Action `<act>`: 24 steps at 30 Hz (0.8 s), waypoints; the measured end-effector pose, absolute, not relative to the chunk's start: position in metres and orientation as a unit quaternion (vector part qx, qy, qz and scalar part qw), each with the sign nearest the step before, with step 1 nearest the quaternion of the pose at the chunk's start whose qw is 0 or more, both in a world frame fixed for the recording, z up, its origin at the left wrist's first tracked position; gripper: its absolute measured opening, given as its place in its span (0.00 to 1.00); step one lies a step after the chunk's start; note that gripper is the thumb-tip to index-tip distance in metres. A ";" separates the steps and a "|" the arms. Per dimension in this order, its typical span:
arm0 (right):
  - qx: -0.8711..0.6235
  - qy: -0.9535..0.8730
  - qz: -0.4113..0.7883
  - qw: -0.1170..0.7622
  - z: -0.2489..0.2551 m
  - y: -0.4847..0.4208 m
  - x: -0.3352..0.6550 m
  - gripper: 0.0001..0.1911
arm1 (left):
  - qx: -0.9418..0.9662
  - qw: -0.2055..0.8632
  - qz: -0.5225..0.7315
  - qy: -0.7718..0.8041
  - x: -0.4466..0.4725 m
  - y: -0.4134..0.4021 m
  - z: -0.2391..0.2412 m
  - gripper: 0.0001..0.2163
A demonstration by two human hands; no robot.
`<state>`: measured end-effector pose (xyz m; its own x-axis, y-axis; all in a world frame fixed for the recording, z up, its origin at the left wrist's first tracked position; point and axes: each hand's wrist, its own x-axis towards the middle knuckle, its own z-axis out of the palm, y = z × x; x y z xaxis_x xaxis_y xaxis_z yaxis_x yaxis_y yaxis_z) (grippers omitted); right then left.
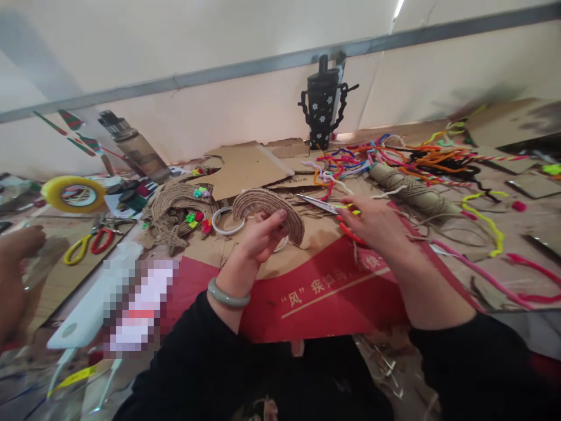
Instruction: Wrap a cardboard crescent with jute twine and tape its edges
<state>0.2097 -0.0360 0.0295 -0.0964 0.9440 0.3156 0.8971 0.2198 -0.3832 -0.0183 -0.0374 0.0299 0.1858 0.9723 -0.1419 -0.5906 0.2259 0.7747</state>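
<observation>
My left hand (262, 237) is closed on a jute-wrapped arch piece (267, 206), thumb on its front face, holding it up over the red and brown cardboard sheet (315, 292). A grey-green bangle sits on that wrist. My right hand (372, 225) grips red-handled scissors (322, 204), the blades pointing left toward the arch. A white ring (224, 220) lies on the cardboard just left of the arch.
A second jute arch with small coloured flowers (184, 204) lies at the left. Pipe cleaners (394, 155), a twine spool (412, 190), a black tumbler (322, 108), yellow tape (74, 193), yellow-red scissors (90, 242) and a bottle (135, 149) surround it. Another person's hand (17, 251) is far left.
</observation>
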 end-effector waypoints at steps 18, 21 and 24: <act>-0.376 -0.823 0.283 0.318 0.019 -0.015 0.148 0.16 | 0.296 0.668 0.588 0.347 -0.012 -0.027 0.024 0.16; -0.379 -0.814 0.258 0.356 0.014 -0.017 0.149 0.09 | 0.303 0.662 0.593 0.343 -0.011 -0.027 0.021 0.16; -0.381 -0.784 0.140 0.469 0.011 -0.015 0.151 0.05 | 0.327 0.657 0.581 0.352 -0.010 -0.029 0.019 0.18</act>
<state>0.1513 -0.0154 0.0109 -0.2693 0.7289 0.6294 0.4654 0.6707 -0.5776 -0.0104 -0.0288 0.0191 0.0774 0.9936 -0.0820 -0.5336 0.1107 0.8385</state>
